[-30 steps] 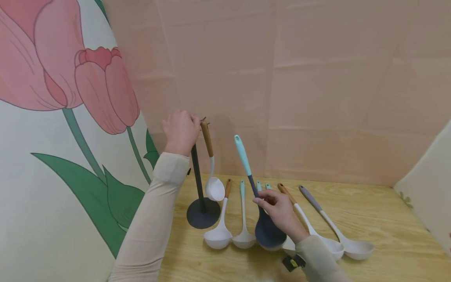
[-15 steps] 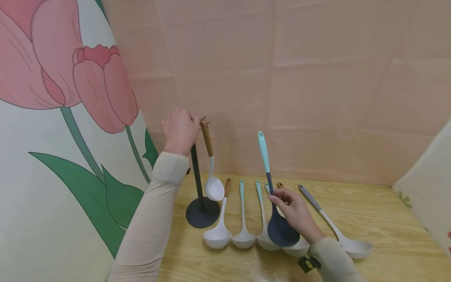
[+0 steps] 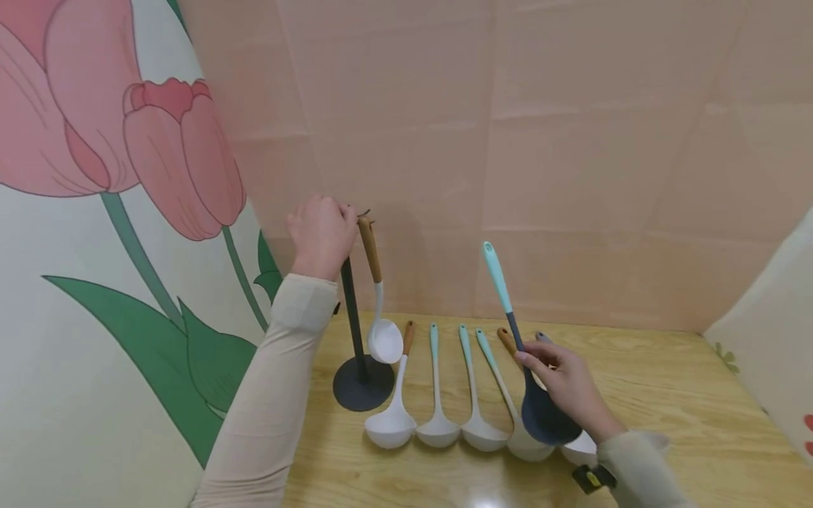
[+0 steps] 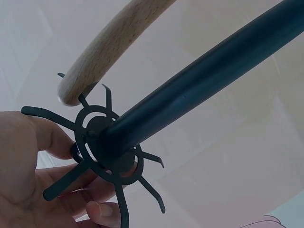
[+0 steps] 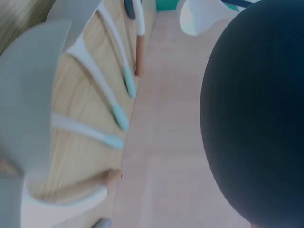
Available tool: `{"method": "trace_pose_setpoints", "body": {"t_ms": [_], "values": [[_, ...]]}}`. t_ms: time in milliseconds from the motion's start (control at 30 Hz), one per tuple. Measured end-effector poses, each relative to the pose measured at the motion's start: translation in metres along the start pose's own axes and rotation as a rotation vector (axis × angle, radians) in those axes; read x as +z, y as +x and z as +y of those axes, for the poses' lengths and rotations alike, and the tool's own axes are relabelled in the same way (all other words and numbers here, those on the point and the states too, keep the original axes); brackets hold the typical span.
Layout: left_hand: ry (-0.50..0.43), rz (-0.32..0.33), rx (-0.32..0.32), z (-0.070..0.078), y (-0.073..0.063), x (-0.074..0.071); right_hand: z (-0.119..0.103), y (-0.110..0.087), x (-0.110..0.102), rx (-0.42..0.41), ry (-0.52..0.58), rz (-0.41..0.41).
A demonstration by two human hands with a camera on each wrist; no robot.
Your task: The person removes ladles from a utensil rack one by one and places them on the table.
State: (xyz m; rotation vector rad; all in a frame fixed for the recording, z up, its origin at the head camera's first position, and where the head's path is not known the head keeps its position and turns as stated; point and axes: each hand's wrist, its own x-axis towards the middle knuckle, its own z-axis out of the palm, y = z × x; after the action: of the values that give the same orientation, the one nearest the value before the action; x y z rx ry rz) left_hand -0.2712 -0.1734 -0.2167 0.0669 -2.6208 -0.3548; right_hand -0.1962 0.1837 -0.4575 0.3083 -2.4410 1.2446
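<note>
In the head view my left hand (image 3: 322,236) holds the top of a black utensil stand (image 3: 352,310). The left wrist view shows its fingers around the ring of hooks (image 4: 66,180) from beneath the splayed arms. From one hook hangs a white ladle (image 3: 384,341) by its wooden handle (image 4: 114,52). My right hand (image 3: 568,381) pinches the shaft of a dark blue ladle (image 3: 547,416), its turquoise handle pointing up and its bowl low, over the ladles on the table. That dark bowl (image 5: 256,118) fills the right side of the right wrist view.
Several ladles lie in a row on the wooden table (image 3: 692,395): a white one (image 3: 389,429) with a brown handle, pale ones (image 3: 438,432) with turquoise handles, then others partly hidden behind the right hand. A pinkish sheet (image 3: 603,176) stands behind, a tulip-printed panel (image 3: 146,303) at left.
My right hand has moved rightward along the row with the dark blue ladle, uncovering the turquoise-handled ladles. My left hand has stayed at the stand's top.
</note>
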Motion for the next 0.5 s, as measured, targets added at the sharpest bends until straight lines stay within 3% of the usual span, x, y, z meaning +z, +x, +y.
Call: {"method": "trace_pose_setpoints", "body": {"t_ms": [500], "values": [[-0.036, -0.007, 0.009, -0.005, -0.001, -0.003, 0.027, -0.007, -0.057, 0.01, -0.218, 0.056]]}}
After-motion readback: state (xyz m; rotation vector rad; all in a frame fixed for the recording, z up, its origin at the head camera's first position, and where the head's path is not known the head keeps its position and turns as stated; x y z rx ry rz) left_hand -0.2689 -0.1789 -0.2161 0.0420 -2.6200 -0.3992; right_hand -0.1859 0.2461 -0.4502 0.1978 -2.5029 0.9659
